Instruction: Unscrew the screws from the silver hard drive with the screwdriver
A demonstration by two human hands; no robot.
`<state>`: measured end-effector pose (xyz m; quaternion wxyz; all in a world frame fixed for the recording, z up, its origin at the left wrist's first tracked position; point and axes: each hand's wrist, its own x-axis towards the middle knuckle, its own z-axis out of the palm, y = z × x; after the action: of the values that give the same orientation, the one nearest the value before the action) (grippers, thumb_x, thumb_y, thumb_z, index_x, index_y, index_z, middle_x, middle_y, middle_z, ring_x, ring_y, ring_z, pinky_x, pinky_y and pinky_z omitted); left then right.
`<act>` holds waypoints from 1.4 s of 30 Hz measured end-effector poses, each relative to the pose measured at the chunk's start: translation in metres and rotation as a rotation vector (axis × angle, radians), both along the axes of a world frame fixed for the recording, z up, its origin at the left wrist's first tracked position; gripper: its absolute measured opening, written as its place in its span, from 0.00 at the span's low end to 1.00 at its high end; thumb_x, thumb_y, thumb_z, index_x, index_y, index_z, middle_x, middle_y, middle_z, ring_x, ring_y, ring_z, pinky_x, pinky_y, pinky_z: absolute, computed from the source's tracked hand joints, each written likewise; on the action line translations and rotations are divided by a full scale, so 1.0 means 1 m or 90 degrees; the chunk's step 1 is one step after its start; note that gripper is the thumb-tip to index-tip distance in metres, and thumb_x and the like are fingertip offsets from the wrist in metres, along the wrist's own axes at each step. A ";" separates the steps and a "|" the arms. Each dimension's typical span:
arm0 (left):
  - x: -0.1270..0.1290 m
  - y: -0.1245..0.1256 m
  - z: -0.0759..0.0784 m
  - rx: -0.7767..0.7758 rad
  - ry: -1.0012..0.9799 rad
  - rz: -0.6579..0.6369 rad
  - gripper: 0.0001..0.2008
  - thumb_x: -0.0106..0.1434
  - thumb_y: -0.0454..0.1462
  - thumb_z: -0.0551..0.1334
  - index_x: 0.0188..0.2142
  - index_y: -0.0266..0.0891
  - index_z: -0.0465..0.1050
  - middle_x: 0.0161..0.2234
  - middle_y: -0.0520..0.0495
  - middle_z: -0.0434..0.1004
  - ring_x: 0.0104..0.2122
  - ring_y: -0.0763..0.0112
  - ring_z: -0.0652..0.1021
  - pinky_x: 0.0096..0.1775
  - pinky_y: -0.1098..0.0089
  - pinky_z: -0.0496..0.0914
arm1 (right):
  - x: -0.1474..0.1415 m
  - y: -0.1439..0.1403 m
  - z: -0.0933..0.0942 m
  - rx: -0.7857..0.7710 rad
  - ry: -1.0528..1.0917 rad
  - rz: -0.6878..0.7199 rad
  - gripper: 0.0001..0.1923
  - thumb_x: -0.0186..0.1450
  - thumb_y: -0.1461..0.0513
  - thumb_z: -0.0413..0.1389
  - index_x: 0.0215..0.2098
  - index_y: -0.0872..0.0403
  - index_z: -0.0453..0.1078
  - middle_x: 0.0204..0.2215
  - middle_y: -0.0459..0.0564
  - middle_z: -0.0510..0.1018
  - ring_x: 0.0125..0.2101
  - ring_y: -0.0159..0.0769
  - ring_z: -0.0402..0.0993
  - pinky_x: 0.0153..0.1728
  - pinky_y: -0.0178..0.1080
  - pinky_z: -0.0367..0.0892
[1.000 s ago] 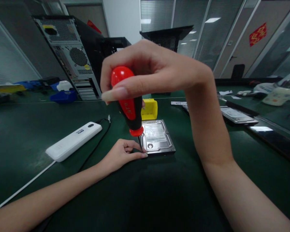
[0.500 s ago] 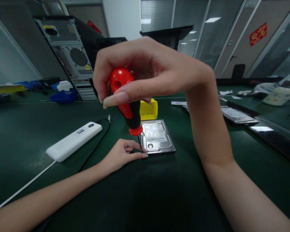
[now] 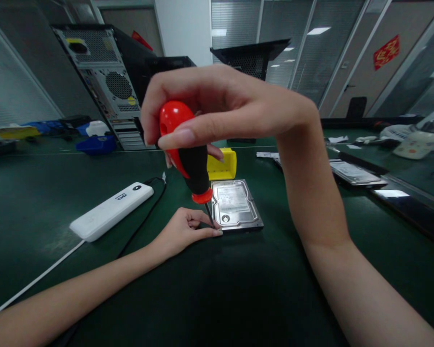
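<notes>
Hard drive (image 3: 235, 205) lies flat on the table (image 3: 220, 299), label up. Right hand (image 3: 253, 108): fingers closed around the handle of a red-and-black screwdriver (image 3: 195, 168), which leans, its tip down at the drive's seven o'clock corner. Left hand (image 3: 179, 233): fingers narrow at that same corner, beside the tip; whether they grip the drive or the tip cannot be told. Yellow bin (image 3: 229, 168) stands just beyond the drive at eleven o'clock; white box (image 3: 112, 212) lies at nine, well apart.
</notes>
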<state>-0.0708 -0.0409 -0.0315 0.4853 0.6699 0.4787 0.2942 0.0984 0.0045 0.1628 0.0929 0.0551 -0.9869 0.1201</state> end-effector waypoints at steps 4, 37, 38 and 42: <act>0.000 0.000 -0.001 0.005 -0.008 0.001 0.07 0.51 0.38 0.70 0.28 0.35 0.80 0.32 0.46 0.82 0.31 0.68 0.78 0.37 0.71 0.73 | 0.000 0.011 -0.006 -0.031 -0.079 -0.001 0.34 0.68 0.51 0.26 0.44 0.60 0.68 0.57 0.38 0.65 0.61 0.29 0.59 0.49 0.16 0.65; -0.011 0.004 -0.006 0.037 0.057 -0.001 0.16 0.51 0.43 0.70 0.34 0.32 0.81 0.19 0.55 0.64 0.20 0.78 0.55 0.24 0.74 0.49 | -0.005 -0.003 -0.002 0.148 0.067 -0.066 0.35 0.63 0.47 0.29 0.42 0.64 0.66 0.57 0.41 0.66 0.59 0.32 0.61 0.46 0.22 0.67; -0.011 0.005 -0.006 0.035 0.059 -0.002 0.16 0.51 0.43 0.70 0.34 0.32 0.81 0.19 0.54 0.65 0.20 0.78 0.55 0.24 0.74 0.49 | -0.006 -0.003 -0.003 0.165 0.064 -0.070 0.36 0.63 0.47 0.28 0.40 0.65 0.66 0.56 0.41 0.67 0.59 0.32 0.61 0.46 0.22 0.68; -0.012 0.006 -0.005 0.038 0.070 -0.009 0.16 0.51 0.44 0.70 0.34 0.33 0.82 0.19 0.54 0.66 0.20 0.78 0.56 0.24 0.74 0.48 | -0.010 0.008 -0.008 0.157 0.022 -0.061 0.33 0.65 0.48 0.27 0.33 0.63 0.65 0.56 0.39 0.68 0.60 0.32 0.59 0.44 0.19 0.67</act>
<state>-0.0824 -0.0352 -0.0366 0.4402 0.7025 0.4911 0.2674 0.0888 0.0127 0.1548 0.1078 0.0209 -0.9939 -0.0077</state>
